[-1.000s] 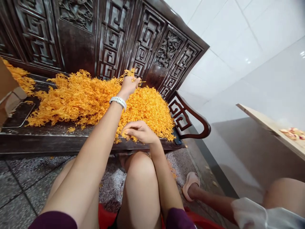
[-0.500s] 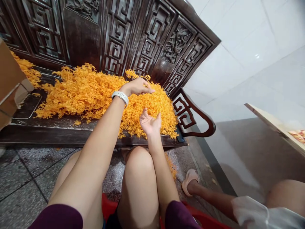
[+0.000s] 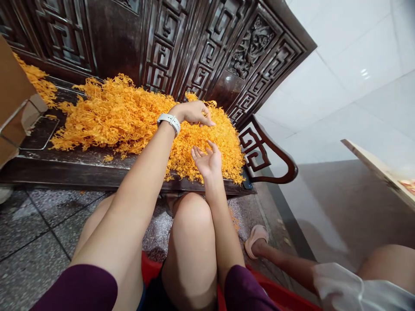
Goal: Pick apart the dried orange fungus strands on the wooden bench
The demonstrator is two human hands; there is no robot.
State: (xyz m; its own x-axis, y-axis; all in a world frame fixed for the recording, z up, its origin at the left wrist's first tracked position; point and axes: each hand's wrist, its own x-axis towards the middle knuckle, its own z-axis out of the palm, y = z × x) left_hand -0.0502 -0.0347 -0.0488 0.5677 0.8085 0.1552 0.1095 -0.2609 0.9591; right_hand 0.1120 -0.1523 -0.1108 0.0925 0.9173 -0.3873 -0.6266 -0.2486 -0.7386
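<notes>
Brown cardboard makes up the one box (image 3: 16, 99) at the left end of the dark wooden table (image 3: 65, 172), with a thin metal frame (image 3: 48, 134) beside it and one small orange patch (image 3: 37, 84) behind. Next come two larger orange heaps, side by side and touching: one stringy heap (image 3: 110, 114) of long tangled strands, then one fine heap (image 3: 223, 147) of short bits. A single loose clump (image 3: 108, 158) lies in front of the stringy heap.

Two hands reach over the fine heap. The left hand (image 3: 197, 114), with one white wristband (image 3: 170, 122), has its fingers bent and narrow — whether it holds anything, I cannot tell. The right hand (image 3: 209, 162) is spread wide, palm up and empty, nearer the table's front edge.

Farther right are one curved armrest (image 3: 288, 166), another person's foot in one pale shoe (image 3: 254, 242), and one board (image 3: 372, 162) by the wall.
</notes>
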